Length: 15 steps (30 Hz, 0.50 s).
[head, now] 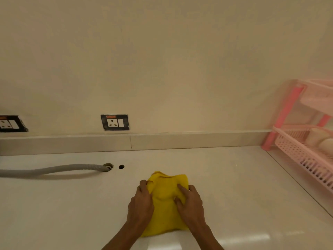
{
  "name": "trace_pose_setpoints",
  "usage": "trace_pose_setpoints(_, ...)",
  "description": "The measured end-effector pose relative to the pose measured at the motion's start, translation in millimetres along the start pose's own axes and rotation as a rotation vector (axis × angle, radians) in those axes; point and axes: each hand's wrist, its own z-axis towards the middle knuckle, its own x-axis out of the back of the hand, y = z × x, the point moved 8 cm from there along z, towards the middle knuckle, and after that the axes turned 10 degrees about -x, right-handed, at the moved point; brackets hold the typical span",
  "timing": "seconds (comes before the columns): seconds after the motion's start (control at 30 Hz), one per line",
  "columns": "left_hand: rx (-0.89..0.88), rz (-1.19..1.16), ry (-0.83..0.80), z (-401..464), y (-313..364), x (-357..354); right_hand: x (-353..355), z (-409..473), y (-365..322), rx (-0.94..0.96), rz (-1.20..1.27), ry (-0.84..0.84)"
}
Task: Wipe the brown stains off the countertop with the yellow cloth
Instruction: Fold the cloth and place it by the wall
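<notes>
The yellow cloth (164,201) lies bunched on the pale countertop (72,204), near the front centre. My left hand (141,201) presses on the cloth's left edge, fingers curled over it. My right hand (190,201) grips the right side, fingers digging into the fabric. No brown stains show on the bare countertop around the cloth; the area under the cloth is hidden.
A grey corrugated hose (52,169) runs from the left into a hole, with a small dark hole (121,166) beside it. Two wall sockets (115,122) (10,124) sit above the backsplash. A pink plastic rack (302,141) stands at the right.
</notes>
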Motion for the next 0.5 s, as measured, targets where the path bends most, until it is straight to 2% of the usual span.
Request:
trace_pose_setpoints(0.2,-0.127,-0.266,0.107,62.7,28.8,10.0,43.8,58.4,-7.0,0.039,0.000,0.054)
trace_pose_setpoints(0.33,-0.214,-0.257,0.026,107.1,38.1,-4.3,60.7,97.5,-6.6,0.024,-0.025,0.074)
trace_pose_setpoints(0.5,-0.216,-0.251,-0.088,146.1,32.3,-34.6,61.1,138.9,-2.8,0.016,-0.079,0.043)
